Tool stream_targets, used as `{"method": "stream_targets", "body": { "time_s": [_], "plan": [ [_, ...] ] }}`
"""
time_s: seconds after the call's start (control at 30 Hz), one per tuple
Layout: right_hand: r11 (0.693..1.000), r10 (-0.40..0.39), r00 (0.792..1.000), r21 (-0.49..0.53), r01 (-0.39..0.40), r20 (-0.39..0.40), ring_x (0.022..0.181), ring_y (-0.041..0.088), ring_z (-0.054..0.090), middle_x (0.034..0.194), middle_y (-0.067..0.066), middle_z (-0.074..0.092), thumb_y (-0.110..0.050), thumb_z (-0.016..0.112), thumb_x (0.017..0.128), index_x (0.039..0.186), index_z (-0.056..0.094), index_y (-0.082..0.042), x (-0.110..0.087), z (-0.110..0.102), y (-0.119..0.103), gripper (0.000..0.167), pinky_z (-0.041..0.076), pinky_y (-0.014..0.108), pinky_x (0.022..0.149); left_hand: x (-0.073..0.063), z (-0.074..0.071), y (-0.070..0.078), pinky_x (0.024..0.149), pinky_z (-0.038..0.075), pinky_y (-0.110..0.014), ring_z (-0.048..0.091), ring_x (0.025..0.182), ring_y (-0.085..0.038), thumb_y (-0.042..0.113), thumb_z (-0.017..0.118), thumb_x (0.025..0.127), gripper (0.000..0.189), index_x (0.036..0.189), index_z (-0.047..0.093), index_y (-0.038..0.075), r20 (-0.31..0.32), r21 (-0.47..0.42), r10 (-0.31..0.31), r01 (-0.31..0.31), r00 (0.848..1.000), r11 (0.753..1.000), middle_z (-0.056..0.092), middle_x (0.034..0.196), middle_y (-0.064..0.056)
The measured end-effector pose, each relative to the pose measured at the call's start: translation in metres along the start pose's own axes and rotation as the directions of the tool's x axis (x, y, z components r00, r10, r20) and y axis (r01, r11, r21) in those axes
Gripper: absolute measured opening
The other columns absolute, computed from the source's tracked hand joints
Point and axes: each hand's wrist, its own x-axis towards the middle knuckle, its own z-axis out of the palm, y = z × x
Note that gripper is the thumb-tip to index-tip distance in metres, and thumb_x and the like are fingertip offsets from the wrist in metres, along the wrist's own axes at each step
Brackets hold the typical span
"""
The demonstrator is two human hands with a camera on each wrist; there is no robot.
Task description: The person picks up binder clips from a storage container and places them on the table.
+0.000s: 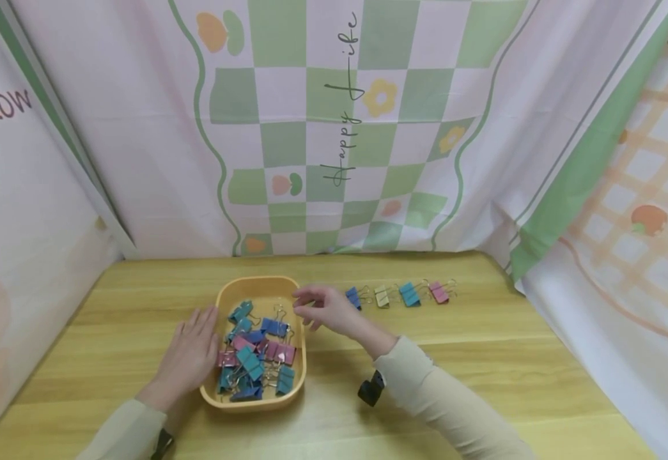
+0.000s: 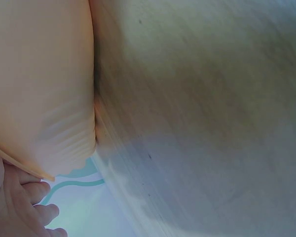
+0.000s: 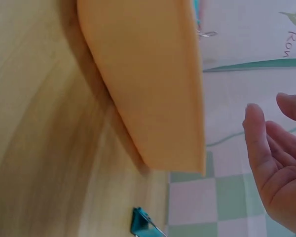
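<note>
An orange plastic tray (image 1: 260,406) holds a jumbled heap of blue, teal and pink binder clips (image 1: 250,363). My left hand (image 1: 192,348) rests along the tray's left rim with its fingers extended. Over the right rim hovers my right hand (image 1: 325,311); in the right wrist view its thumb and index finger stand apart with nothing between them. To the right of that hand, a blue clip (image 1: 353,297), a pale yellow clip (image 1: 382,296), a light blue clip (image 1: 410,294) and a pink clip (image 1: 439,292) lie in a row.
A teal binder clip (image 3: 142,224) lies on the table beyond the tray in the right wrist view, mostly hidden behind the right hand in the head view. The wooden table (image 1: 483,370) is bounded at the back and sides by printed curtains (image 1: 334,140).
</note>
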Motion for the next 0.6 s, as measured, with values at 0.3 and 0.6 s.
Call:
{"method": "stream_targets", "body": {
  "time_s": [0.3, 0.6],
  "plan": [
    [0.999, 0.032, 0.998, -0.042, -0.030, 0.062, 0.076, 0.035, 0.062, 0.097, 0.011, 0.063, -0.006, 0.063, 0.086, 0.118, 0.056, 0.006, 0.012, 0.013, 0.019, 0.034, 0.056, 0.032, 0.057, 0.000, 0.001, 0.000, 0.106, 0.010, -0.057, 0.017, 0.132, -0.045, 0.017, 0.036, 0.098, 0.050, 0.140, 0.026, -0.009, -0.001, 0.000, 0.005, -0.005, 1.000, 1.000, 0.025, 0.144, -0.024],
    [0.993, 0.095, 0.989, -0.079, -0.086, 0.116, 0.074, 0.030, 0.063, 0.098, 0.007, 0.063, -0.007, 0.063, 0.087, 0.118, 0.058, 0.001, 0.018, 0.017, 0.013, 0.032, 0.056, 0.033, 0.056, 0.000, 0.001, 0.000, 0.105, 0.011, -0.058, 0.017, 0.131, -0.046, 0.017, 0.036, 0.098, 0.050, 0.139, 0.027, -0.010, -0.008, -0.001, 0.010, -0.010, 1.000, 1.000, 0.026, 0.144, -0.025]
  ]
}}
